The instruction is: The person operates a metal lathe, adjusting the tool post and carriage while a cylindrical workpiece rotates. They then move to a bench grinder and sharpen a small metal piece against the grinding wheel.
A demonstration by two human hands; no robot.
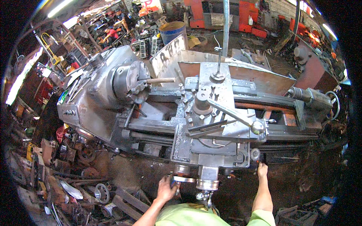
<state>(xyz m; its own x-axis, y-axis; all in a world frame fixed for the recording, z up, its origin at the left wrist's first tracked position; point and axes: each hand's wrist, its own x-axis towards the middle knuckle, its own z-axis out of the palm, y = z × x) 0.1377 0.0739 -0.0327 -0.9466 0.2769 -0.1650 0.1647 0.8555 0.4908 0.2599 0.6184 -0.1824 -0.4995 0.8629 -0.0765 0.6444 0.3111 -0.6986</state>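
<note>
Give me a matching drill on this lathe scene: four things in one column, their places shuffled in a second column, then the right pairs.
Things:
1. left hand
2. right hand
3. wooden rod
4. blue barrel

Places:
A. sticking out of the chuck
B. on the floor behind the lathe
C. on the handwheel at the carriage's front
D. at the carriage's lower right corner

Pairs: 1-C, 2-D, 3-A, 4-B

Fingers of the left hand (166,188) hide behind the handwheel (183,179); the right hand (262,170) fingertips vanish under the lathe carriage (211,147).
</note>
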